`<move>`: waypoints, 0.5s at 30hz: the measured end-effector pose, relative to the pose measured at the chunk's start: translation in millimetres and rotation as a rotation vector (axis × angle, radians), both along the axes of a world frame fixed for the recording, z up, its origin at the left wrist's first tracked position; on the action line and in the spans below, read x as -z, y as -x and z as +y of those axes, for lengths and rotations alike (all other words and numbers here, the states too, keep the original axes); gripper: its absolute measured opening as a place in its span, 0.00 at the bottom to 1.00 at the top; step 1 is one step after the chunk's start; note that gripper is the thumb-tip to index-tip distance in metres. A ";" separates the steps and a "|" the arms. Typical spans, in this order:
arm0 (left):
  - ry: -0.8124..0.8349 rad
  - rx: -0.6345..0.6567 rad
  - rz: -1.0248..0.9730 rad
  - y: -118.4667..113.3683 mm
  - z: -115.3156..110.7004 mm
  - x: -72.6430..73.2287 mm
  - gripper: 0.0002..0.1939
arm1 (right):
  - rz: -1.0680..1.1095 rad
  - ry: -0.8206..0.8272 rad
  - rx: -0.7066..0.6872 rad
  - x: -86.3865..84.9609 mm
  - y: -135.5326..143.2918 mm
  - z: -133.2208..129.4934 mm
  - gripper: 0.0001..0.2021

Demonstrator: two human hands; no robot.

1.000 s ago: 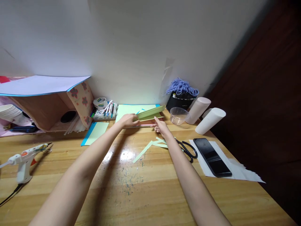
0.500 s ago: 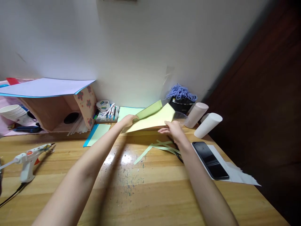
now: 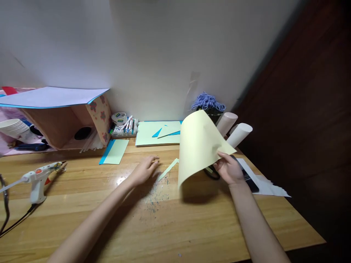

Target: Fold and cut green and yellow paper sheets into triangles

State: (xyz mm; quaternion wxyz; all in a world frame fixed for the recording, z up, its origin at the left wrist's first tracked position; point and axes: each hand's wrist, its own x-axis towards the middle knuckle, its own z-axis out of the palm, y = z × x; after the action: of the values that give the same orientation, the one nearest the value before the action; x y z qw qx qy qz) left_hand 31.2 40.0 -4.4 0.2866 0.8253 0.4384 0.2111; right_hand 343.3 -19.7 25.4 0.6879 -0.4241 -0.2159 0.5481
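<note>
While the right grip [image 3: 229, 168] pinches, yellow paper [image 3: 199, 146] curves leftward.

Yellow sheet [image 3: 196, 149]: paper, smooth, matt. Surface [image 3: 148, 233]: grained wood, glossy. Hot-glue gun [image 3: 37, 187]: smooth plastic. Purple yarn [image 3: 207, 101]: fibrous, matt.

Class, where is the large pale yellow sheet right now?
In the head view, right of centre: the pale yellow sheet is held, curling, by the right hand above the wooden table.

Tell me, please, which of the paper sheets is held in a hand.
The large, curved, pale yellow sheet: the right hand grips it near one corner. The small blue-edged sheet, the green paper pile and the white paper lie on the table.
</note>
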 end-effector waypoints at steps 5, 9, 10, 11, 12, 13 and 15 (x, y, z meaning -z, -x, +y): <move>-0.170 0.068 0.138 -4.1 -35.7 7.7 0.11 | -0.305 0.186 -0.112 30.3 5.5 9.7 0.05; -0.137 -0.089 0.199 -20.6 -36.7 10.9 0.06 | -0.324 0.007 0.042 24.2 0.4 2.9 0.09; -0.117 -0.119 0.210 -25.2 -35.8 11.6 0.04 | -0.287 -0.055 0.099 20.8 -2.0 0.6 0.10; -0.104 -0.142 0.223 -29.7 -34.9 12.3 0.02 | -0.241 -0.109 0.153 17.5 -4.7 -1.7 0.10; -0.097 -0.156 0.241 -33.7 -34.1 12.9 0.01 | -0.197 -0.154 0.201 14.6 -8.0 -3.8 0.09; -0.096 -0.163 0.263 -37.0 -33.5 13.3 0.02 | -0.162 -0.190 0.240 12.2 -11.7 -5.8 0.08; -0.106 -0.167 0.306 -41.3 -32.1 13.7 0.03 | -0.132 -0.233 0.285 9.6 -20.3 -9.2 0.07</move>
State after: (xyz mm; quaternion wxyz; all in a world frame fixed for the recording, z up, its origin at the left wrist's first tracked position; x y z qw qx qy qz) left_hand 72.5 7.9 -18.1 0.1543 0.8225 0.5320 0.1291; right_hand 363.6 -28.9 15.9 0.7873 -0.4029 -0.2605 0.3872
